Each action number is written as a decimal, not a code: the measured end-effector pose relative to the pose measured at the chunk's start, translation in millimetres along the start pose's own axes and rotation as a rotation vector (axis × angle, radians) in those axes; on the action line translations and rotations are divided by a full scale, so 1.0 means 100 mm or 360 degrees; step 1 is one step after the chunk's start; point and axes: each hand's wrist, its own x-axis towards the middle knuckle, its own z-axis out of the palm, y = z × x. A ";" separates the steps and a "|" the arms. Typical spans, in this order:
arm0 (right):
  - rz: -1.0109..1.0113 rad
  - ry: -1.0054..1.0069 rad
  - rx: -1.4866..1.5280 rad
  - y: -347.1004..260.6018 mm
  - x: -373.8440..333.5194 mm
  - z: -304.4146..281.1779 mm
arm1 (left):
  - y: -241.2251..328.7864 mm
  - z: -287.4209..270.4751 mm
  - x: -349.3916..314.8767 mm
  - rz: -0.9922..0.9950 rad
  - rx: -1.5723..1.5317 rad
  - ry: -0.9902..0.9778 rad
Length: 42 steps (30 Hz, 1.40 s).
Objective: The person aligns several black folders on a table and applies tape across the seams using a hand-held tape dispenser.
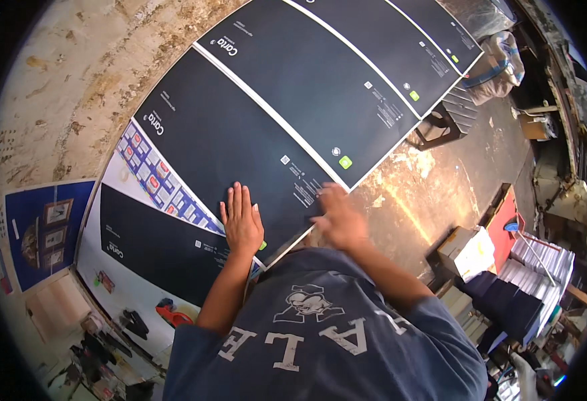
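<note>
Large black printed sheets with white lettering and small green marks lie in a row on the table. My left hand (241, 224) rests flat on one black sheet (220, 140), fingers stretched out and nearly side by side. Over the same sheet's near right edge is my right hand (340, 217), blurred, its thumb apart from the fingers and nothing visible in it. I cannot tell whether it touches the sheet. Left of that sheet, a blue-and-white patterned sheet (163, 184) shows as a wedge, beside another black sheet (160, 244).
A red-orange tool (173, 313) and a black object (135, 324) lie at the table's lower left. A dark plastic stool (450, 117) stands beyond the right edge. Boxes (467, 254) and paper stacks (541, 257) occupy the right side. A stained wall (86, 87) borders the far left.
</note>
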 end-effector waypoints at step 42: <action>-0.1152 -0.1279 -0.0166 -0.46 0.13 0.86 | -0.09 -0.17 0.14 -0.0207 -0.0471 -0.0372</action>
